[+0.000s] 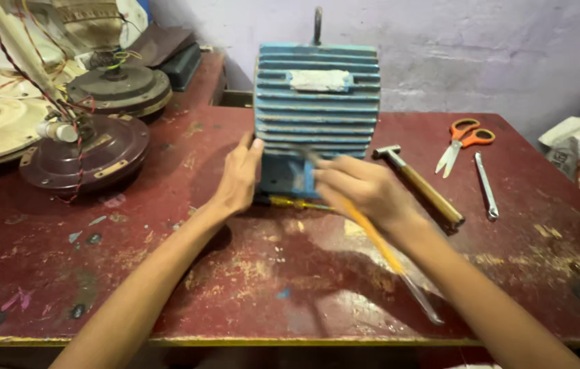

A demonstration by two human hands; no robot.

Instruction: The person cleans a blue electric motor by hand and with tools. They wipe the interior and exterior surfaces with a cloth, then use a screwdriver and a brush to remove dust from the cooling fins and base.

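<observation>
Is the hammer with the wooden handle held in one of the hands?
No, the hammer lies on the red table, to the right of the right hand, and no hand grips it.

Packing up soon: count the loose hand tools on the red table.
4: hammer right of the blue motor housing, scissors, spanner, yellow screwdriver beneath the hands. Others may be hidden.
</observation>
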